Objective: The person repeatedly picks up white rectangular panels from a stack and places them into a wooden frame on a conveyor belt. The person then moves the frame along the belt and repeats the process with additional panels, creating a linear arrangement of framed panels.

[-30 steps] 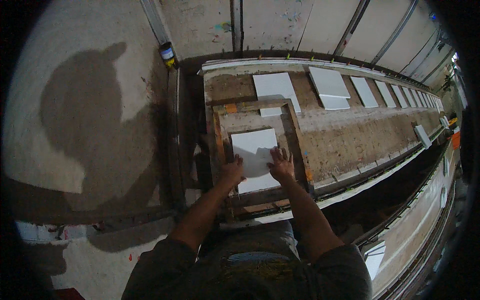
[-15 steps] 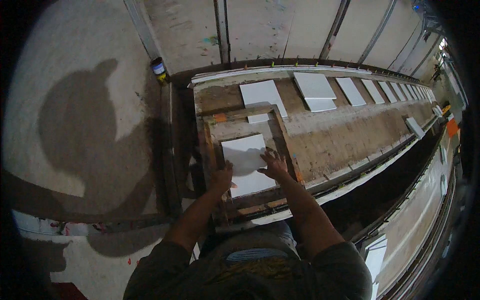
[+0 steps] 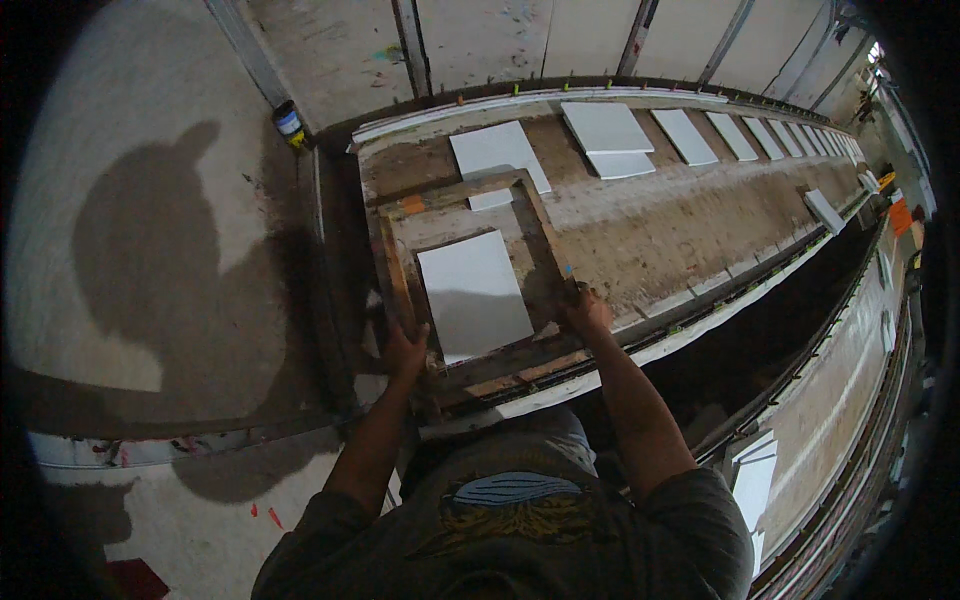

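A wooden frame (image 3: 541, 228) lies at the near end of a long table, with a white rectangular sheet (image 3: 475, 295) inside its outline. My left hand (image 3: 405, 350) is wrapped round the frame's left rail, close to the near corner. On the opposite side, my right hand (image 3: 589, 310) grips the right rail, its fingers curled at the outer edge. Neither hand touches the white sheet now. Beyond the frame's far rail lies another white sheet (image 3: 490, 150), partly overlapped by the frame.
More white sheets, including an overlapping pair (image 3: 606, 128), run in a row along the table (image 3: 660, 225). One separate white piece (image 3: 825, 211) sits at the near edge. A dark gap parts this table from another at right. A can (image 3: 289, 125) stands beyond the left end.
Both hands have left the white sheet and moved outward onto the frame's side rails. The view has shifted slightly, so the table appears higher and further left.
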Demonstrator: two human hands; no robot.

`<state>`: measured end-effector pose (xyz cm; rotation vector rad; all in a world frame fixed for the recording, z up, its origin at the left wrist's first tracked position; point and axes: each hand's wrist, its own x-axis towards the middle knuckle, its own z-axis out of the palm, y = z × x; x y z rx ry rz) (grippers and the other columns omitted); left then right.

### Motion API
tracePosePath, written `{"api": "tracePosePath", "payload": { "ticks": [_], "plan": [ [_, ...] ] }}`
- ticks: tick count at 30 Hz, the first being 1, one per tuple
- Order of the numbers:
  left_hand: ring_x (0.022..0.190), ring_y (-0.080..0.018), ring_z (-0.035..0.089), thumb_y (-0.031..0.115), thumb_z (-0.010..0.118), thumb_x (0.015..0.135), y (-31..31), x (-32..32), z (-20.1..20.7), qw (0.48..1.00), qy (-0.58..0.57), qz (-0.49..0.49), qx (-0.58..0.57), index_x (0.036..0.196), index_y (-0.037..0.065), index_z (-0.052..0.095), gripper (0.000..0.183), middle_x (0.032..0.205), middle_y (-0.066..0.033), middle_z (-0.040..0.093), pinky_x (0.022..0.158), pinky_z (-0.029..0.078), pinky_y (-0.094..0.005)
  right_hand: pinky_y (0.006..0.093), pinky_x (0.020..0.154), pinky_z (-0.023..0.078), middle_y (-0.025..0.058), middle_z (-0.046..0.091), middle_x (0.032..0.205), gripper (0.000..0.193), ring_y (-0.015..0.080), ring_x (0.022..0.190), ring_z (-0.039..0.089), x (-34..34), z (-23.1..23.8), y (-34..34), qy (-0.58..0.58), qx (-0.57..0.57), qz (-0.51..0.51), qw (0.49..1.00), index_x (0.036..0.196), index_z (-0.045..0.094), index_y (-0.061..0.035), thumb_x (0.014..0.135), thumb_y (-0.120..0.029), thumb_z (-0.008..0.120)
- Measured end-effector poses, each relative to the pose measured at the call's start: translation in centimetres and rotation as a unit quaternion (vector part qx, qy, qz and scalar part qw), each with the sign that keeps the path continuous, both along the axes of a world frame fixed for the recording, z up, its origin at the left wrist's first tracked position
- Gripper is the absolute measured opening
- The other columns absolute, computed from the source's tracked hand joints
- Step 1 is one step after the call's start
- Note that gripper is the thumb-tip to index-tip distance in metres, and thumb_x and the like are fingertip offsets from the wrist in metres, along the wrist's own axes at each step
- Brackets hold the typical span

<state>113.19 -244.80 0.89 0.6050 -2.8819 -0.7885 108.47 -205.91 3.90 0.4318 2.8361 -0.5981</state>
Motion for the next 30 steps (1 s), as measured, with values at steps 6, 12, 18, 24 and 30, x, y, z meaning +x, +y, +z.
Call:
{"api": "tracePosePath", "payload": {
  "ticks": [6, 12, 18, 24, 30],
  "plan": [
    [0.107, -0.0449, 0.064, 0.046, 0.064, 0.092, -1.0, -0.7, -2.8, 0.998, -0.011, -0.014, 0.059, 0.13, -0.001, 0.055, 0.061, 0.113, -0.0277, 0.066, 0.093, 0.049, -0.0512, 0.0538, 0.083, 0.052, 0.019, 0.068, 0.113, 0.045, 0.0432, 0.1, 0.066, -1.4, -6.2, 1.7, 0.037, -0.029, -0.005, 0.999, 0.123, 0.059, -0.0123, 0.09, -0.042, 0.061],
    [0.1, -0.0467, 0.064, 0.045, 0.067, 0.09, -2.4, -1.0, -2.0, 0.99, 0.135, -0.009, 0.043, 0.124, -0.001, 0.058, 0.058, 0.106, -0.026, 0.067, 0.089, 0.049, -0.0522, 0.0539, 0.079, 0.051, 0.0171, 0.068, 0.106, 0.037, 0.0421, 0.095, 0.065, -0.9, -1.5, 0.1, 0.14, -0.046, 0.048, 0.988, 0.116, 0.06, -0.0109, 0.09, -0.037, 0.063],
    [0.101, -0.0442, 0.065, 0.048, 0.064, 0.091, 0.0, -4.7, 5.4, 0.989, 0.125, -0.003, 0.076, 0.128, 0.0, 0.056, 0.061, 0.108, -0.0264, 0.067, 0.087, 0.05, -0.0511, 0.051, 0.075, 0.052, 0.0161, 0.068, 0.101, 0.031, 0.0411, 0.091, 0.065, -4.6, 1.1, 2.6, 0.293, -0.043, 0.099, 0.95, 0.113, 0.061, -0.01, 0.09, -0.031, 0.067],
    [0.1, -0.0415, 0.066, 0.05, 0.059, 0.094, 9.0, -7.7, 11.9, 0.989, 0.071, -0.058, 0.116, 0.126, 0.002, 0.058, 0.058, 0.109, -0.0229, 0.068, 0.085, 0.051, -0.0493, 0.0474, 0.076, 0.052, 0.018, 0.068, 0.098, 0.023, 0.039, 0.091, 0.067, -6.4, 4.9, 9.0, 0.252, -0.096, -0.004, 0.963, 0.106, 0.065, -0.0081, 0.089, -0.023, 0.067],
    [0.096, -0.0411, 0.066, 0.05, 0.055, 0.097, 18.8, -9.4, 7.1, 0.988, 0.101, -0.039, 0.107, 0.12, 0.005, 0.061, 0.051, 0.105, -0.0199, 0.069, 0.082, 0.051, -0.0497, 0.0484, 0.08, 0.052, 0.017, 0.069, 0.102, 0.024, 0.0389, 0.096, 0.066, -6.8, 1.6, 19.8, 0.233, -0.078, 0.011, 0.969, 0.108, 0.065, -0.0085, 0.089, -0.023, 0.065]
  ]
}}
